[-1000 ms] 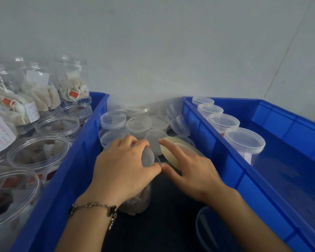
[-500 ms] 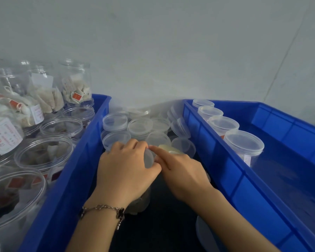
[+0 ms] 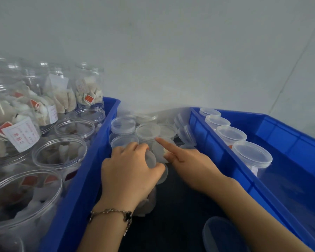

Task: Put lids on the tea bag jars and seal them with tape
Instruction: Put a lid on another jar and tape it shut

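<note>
Flanking the work are two blue bins: the left bin (image 3: 98, 142) holds open jars of tea bags (image 3: 59, 153), still without lids, and the right bin (image 3: 262, 179) holds a row of capped jars (image 3: 251, 155). Between them, on the dark desk (image 3: 180, 215), stands a heap of loose clear lids (image 3: 147, 130). The step in hand looks like lidding one jar (image 3: 149, 199), mostly hidden under the left hand (image 3: 129, 171), whose fingers curl over a lid (image 3: 150, 159) on its top. The right hand (image 3: 189, 162) points its forefinger at a loose lid, the other fingers folded; whether it holds anything is hard to tell. Next comes pressing the lid home squarely, then taping; no tape is in view.
</note>
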Available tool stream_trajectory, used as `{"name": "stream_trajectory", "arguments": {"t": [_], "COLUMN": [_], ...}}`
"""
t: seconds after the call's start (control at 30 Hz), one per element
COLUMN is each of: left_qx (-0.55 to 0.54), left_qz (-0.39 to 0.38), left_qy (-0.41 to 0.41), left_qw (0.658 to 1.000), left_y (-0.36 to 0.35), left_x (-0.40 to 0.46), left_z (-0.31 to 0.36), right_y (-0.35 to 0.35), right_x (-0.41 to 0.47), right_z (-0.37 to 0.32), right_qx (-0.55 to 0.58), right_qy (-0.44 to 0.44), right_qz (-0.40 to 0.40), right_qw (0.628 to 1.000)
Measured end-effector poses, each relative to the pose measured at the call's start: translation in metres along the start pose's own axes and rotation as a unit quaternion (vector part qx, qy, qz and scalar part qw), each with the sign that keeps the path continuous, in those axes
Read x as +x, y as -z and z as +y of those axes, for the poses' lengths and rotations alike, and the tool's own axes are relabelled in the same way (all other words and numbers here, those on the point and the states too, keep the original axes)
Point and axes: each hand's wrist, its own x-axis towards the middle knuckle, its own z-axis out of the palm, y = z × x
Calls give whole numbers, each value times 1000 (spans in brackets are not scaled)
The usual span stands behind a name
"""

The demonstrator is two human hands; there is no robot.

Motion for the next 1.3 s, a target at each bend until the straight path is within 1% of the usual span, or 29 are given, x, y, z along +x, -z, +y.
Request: {"name": "stream_trajectory", "arguments": {"t": [0.13,0.3,0.4,0.5,0.57,0.67,0.8,0.87,0.97,1.07,1.1,1.17,1.2,1.23,1.3], "left_qx": [29,41,45,48,62,78,54,52,37,7,-1,-21,-40,-54,-72], "left_qz": [5,-25,-27,-22,-13,3,17,15,15,25,26,54,66,61,26], "left_qy": [-21,-30,-30,-29,-29,-27,-32,-28,-15,-8,-25,-84,-91,-76,-25], "left_qw": [999,998,998,998,998,997,998,998,999,1000,999,995,993,994,997], "left_y": [-4,-7,-8,-8,-9,-8,-7,-8,-6,0,0,0,3,6,10], "left_x": [0,5,4,5,6,5,4,4,3,0,-5,-20,-27,-27,-22], "left_z": [5,9,9,10,10,10,9,9,10,13,15,18,18,15,10], "right_y": [4,10,11,0,-9,-12,-11,-9,-7,-12,-11,4,11,16,13], "right_x": [-15,-28,-31,-25,-18,-8,0,6,20,34,39,49,54,58,59], "right_z": [6,8,4,-7,-17,-23,-22,-23,-24,-25,-21,-8,-1,3,0], "right_qx": [-19,-44,-85,-189,-227,-234,-252,-262,-258,-262,-252,-228,-229,-235,-210], "right_qy": [18,-12,-25,-16,-22,-45,-55,-44,-50,-50,-71,-142,-156,-146,-77], "right_qz": [-17,-43,-26,11,25,23,2,11,34,36,41,61,67,72,73], "right_qw": [1000,998,996,982,973,971,966,964,964,963,964,961,959,958,972]}}
